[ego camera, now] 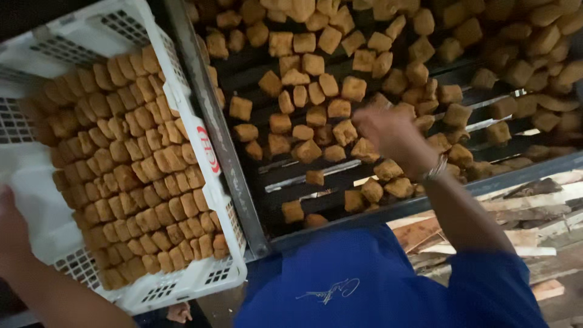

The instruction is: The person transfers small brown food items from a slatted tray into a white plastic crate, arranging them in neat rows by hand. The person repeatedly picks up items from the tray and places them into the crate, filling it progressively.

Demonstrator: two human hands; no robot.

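Fried tofu cubes [306, 115] lie scattered over a dark slatted metal rack [303, 176] — the right hand [388, 130] reaches in among them, fingers curled down onto the pieces; whether it pinches one I cannot tell. The left hand [12, 228] grips the edge of a white plastic crate [182, 282] packed with neat rows of cubes.

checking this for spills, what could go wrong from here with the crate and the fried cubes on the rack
The white crate is tilted and packed to the rim with fried cubes, with only the left hand at its corner, so it could tip and spill. The rack has open gaps, so cubes near the right hand could drop through. Wood scraps lie below, where fallen cubes might land.
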